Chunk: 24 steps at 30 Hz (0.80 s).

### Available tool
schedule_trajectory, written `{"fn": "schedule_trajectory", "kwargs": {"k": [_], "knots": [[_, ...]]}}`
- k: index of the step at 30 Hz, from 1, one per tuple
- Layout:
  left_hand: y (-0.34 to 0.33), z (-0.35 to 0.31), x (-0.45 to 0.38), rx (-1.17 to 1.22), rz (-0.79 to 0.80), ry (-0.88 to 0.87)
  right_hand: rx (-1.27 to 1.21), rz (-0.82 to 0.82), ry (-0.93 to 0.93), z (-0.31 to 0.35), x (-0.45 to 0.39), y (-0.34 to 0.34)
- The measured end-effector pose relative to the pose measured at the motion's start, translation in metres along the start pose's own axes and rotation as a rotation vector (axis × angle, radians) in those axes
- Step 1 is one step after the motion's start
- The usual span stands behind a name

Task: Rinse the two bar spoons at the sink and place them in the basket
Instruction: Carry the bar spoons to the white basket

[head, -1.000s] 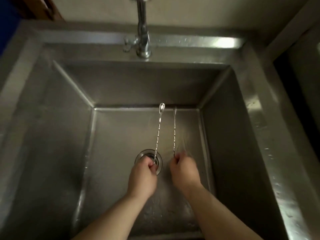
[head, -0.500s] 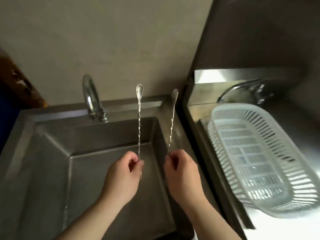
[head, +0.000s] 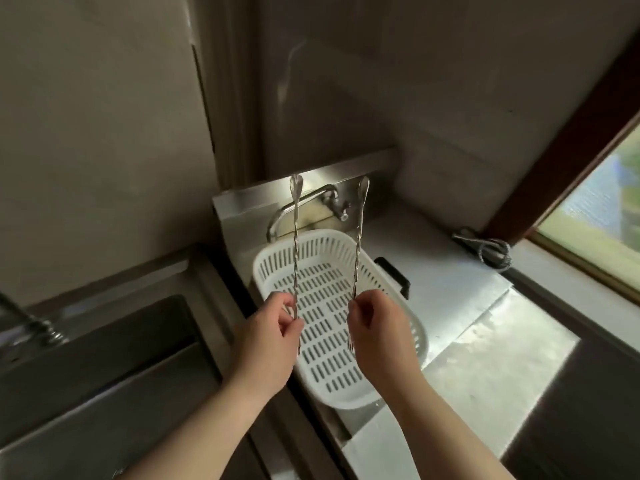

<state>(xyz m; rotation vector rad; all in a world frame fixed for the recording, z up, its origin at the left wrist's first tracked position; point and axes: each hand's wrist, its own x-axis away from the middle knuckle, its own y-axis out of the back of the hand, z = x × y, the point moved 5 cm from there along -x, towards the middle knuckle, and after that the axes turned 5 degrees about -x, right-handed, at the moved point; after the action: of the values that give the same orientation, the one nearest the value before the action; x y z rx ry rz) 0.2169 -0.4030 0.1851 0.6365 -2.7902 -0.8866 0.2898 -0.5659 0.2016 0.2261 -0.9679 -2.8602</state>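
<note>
Holding one bar spoon [head: 295, 244] pinched in my left hand [head: 268, 344], the other spoon [head: 357, 244] in my right hand [head: 382, 337], above the basket [head: 414, 327]. Placing step; next: lower, release.

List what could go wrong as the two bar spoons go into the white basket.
1. Each hand, left hand and right hand, pinches its bar spoon near the lower end only, left spoon and right spoon, so a long spoon may tip or slip.
2. The basket has slotted walls and floor; a thin forked tip might catch in a slot.
3. The basket's near end appears to overhang the counter; dropped spoons could shift it.
</note>
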Motion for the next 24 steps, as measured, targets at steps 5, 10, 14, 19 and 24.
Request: {"fn": "schedule_trajectory", "kwargs": {"k": [5,10,14,19,24], "knots": [[-0.051,-0.011,-0.021,-0.071,0.166,0.145,0.129,0.005,-0.077,-0.043,-0.024,0.002],[-0.091,-0.004,-0.035,-0.095,0.287,0.390,0.176,0.197,-0.207,-0.077,-0.044,-0.031],[-0.112,0.004,-0.042,-0.088,0.368,0.531,0.336,0.357,-0.285,-0.094,-0.050,-0.053],[-0.123,0.012,-0.040,-0.094,0.471,0.673,0.435,0.446,-0.369,-0.112,-0.049,-0.063],[-0.129,0.021,-0.037,-0.004,0.520,0.816,0.441,0.426,-0.333,-0.115,-0.048,-0.066]]}}
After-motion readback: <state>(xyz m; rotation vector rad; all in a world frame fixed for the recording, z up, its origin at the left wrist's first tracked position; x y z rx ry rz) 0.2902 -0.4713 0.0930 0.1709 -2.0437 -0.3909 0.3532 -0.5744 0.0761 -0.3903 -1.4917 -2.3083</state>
